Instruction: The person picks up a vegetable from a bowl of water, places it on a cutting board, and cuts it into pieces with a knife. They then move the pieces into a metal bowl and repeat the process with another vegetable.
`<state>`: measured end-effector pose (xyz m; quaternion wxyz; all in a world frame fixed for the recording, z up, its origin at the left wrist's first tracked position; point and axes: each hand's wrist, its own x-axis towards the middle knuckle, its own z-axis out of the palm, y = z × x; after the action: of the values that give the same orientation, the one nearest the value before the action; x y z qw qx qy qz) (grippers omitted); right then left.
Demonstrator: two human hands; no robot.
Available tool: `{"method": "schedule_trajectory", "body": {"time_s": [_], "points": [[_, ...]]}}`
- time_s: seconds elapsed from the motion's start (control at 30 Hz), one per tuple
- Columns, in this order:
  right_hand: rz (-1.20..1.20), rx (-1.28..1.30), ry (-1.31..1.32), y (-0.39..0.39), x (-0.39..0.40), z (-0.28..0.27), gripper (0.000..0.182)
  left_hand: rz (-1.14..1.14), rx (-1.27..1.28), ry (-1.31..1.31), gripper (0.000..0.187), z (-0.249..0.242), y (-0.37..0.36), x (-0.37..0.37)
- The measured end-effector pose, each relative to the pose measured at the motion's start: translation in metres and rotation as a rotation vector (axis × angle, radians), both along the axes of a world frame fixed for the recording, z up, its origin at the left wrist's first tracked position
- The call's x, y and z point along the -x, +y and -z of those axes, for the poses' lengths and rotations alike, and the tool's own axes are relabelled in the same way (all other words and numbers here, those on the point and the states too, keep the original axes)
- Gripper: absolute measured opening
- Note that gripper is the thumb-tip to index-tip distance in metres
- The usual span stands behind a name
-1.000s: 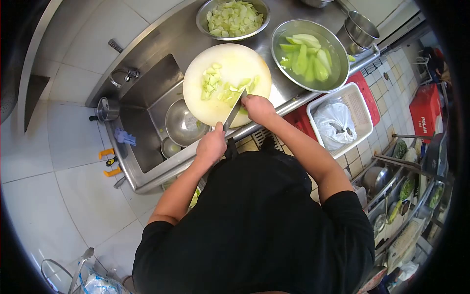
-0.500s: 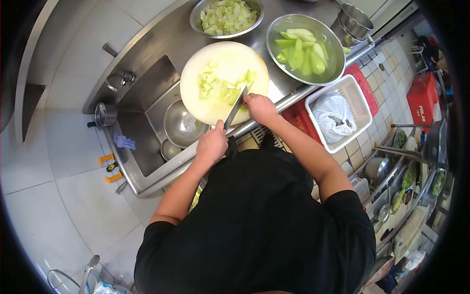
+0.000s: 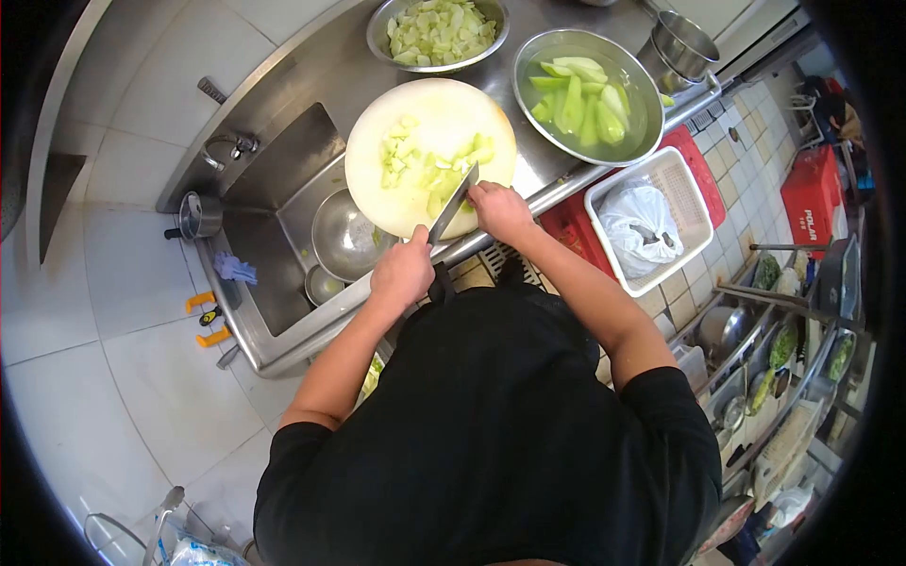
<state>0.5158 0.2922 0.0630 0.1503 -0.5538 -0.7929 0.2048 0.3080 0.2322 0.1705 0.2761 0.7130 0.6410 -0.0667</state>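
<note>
My left hand (image 3: 401, 271) is closed around the handle of the knife (image 3: 455, 200), outside the board's near edge, presumably for knuckle room. Pale green pieces (image 3: 399, 156) lie mid-board (image 3: 429, 102), within the blade's reach. My right hand (image 3: 502, 211) curls beside the blade, perhaps steadying something; I cannot tell what it grips.

Head-worn view, facing steeply down, wide, edges perhaps warped

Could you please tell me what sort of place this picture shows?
It looks like a working kitchen, perhaps a restaurant's. The signs are the steel sink, the round cutting board with chopped vegetable pieces, and the large bowl of green wedges in what seems to be water.
</note>
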Motion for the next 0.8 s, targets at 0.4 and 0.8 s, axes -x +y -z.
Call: {"method": "schedule_trajectory", "body": {"time_s": [0.4,0.8], "points": [[0.003,-0.059,0.068,-0.005,-0.004,0.016,0.012,-0.008,-0.01,-0.012,0.021,0.02,-0.006,0.002],[-0.004,-0.085,0.075,-0.008,-0.003,0.023,0.011,-0.025,0.013,-0.038,0.023,0.027,0.001,0.001]]}}
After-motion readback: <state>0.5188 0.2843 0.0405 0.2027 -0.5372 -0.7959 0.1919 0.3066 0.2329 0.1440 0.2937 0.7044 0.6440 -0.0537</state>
